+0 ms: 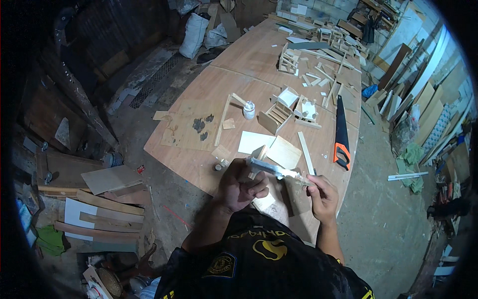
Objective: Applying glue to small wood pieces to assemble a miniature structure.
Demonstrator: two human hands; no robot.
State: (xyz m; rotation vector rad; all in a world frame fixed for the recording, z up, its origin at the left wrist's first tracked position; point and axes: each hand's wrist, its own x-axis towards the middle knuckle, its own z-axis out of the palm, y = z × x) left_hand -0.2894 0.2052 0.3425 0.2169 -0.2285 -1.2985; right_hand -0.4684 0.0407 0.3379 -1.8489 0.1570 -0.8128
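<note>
In front of my chest, my left hand (242, 188) is closed round one end of a narrow pale piece (266, 166) with a bright, whitish edge. My right hand (322, 196) pinches a thin light-coloured stick (297, 176) whose tip meets that piece; white stuff shows where they join, and the exact kind of either is too blurred to tell. Beyond my hands, a white sheet (255, 142) and a square thin wooden board (285, 152) lie on the wooden table (199, 89). A small open can (249, 110) with white smears stands farther off.
Small wooden frame pieces (275, 118) stand past the can. A handsaw (341, 137) with an orange and black handle lies along the right edge. Wood offcuts (323, 74) crowd the far end. Loose boards (107, 219) are stacked at the lower left.
</note>
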